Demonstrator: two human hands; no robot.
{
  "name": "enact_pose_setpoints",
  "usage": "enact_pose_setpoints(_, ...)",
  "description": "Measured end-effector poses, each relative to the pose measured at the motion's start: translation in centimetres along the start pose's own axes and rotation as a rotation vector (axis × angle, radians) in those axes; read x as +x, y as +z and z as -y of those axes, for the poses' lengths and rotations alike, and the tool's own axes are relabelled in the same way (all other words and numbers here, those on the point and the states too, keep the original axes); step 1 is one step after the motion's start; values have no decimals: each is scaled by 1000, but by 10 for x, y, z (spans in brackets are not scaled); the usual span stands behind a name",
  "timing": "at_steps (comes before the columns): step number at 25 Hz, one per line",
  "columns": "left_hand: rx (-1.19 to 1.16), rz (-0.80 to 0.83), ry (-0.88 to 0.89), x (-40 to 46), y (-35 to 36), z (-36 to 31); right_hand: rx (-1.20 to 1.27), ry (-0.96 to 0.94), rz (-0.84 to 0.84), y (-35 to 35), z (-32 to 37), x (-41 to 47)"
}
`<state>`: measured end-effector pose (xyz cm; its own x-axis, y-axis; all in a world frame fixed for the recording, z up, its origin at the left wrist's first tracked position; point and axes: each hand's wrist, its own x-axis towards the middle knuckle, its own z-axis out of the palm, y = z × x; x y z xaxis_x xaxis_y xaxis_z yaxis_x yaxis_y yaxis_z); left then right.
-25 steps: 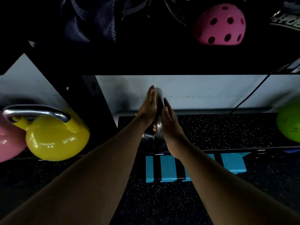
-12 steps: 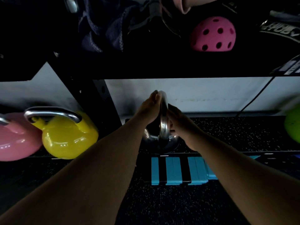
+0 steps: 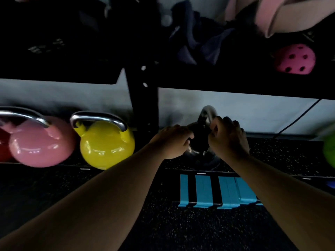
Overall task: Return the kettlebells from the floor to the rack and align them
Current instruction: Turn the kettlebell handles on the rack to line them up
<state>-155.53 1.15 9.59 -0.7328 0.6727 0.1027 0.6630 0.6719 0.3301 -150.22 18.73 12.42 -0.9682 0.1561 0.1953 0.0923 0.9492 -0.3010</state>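
A black kettlebell (image 3: 200, 140) with a steel handle stands on the speckled lower shelf (image 3: 272, 160) of the dark rack, just right of the rack's upright post (image 3: 143, 105). My left hand (image 3: 174, 142) grips its left side and my right hand (image 3: 226, 136) holds its right side and handle. The handle points edge-on toward me. Left of the post sit a yellow kettlebell (image 3: 107, 145) and a pink kettlebell (image 3: 39, 142), handles facing me. A green kettlebell (image 3: 329, 151) shows at the right edge.
The upper shelf holds a pink perforated ball (image 3: 294, 58) and dark cloth (image 3: 195, 42). Blue tape strips (image 3: 217, 192) mark the floor in front of the rack. A black cable (image 3: 299, 116) runs down the white wall. A person's sleeve shows at top right.
My hands slid down from the handle top to the sides of the black kettlebell. The view shifted left, bringing the pink kettlebell fully into sight.
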Motion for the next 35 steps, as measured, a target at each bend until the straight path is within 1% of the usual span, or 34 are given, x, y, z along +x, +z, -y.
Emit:
enact_pose_setpoints(3,53,-32,55,-41,-26,40,-47,-21,-4,12,57,-7)
enact_pose_setpoints(6,74,-28,32,-80,-54,78,-94,-92,94,20,102,-9)
enact_pose_setpoints(9,97,-53,0,-116,-83,119,-51,-151,110,29,146,-7)
enact_pose_setpoints(12,84,-106,-94,-147,-106,152,29,-187,108,39,186,-14)
enact_pose_setpoints(15,123,-246,-166,-172,-114,176,139,-149,134,55,212,-25)
enact_pose_setpoints(17,123,-340,-280,-176,-109,194,199,-157,142,71,228,-19)
enact_pose_setpoints(19,8,-407,-484,-172,-98,208,186,-185,128,87,248,-6)
enact_pose_setpoints(21,-152,-400,-635,-164,-85,215,153,-138,97,106,266,10)
enact_pose_setpoints(23,-279,-370,-716,-157,-72,215,124,-48,121,121,282,27)
enact_pose_setpoints(25,-459,-389,-769,-152,-61,215,118,17,200,135,291,34)
enact_pose_setpoints(27,-575,-428,-772,-147,-55,214,180,27,200,142,290,37)
enact_pose_setpoints(29,-621,-435,-741,-138,-55,219,248,49,144,145,283,39)
enact_pose_setpoints(31,-697,-447,-695,-132,-58,238,283,120,92,149,290,38)
enact_pose_setpoints(33,-839,-415,-636,-128,-61,265,332,200,30,162,305,28)
enact_pose_setpoints(35,-995,-446,-641,-131,-60,277,377,222,-15,166,314,18)
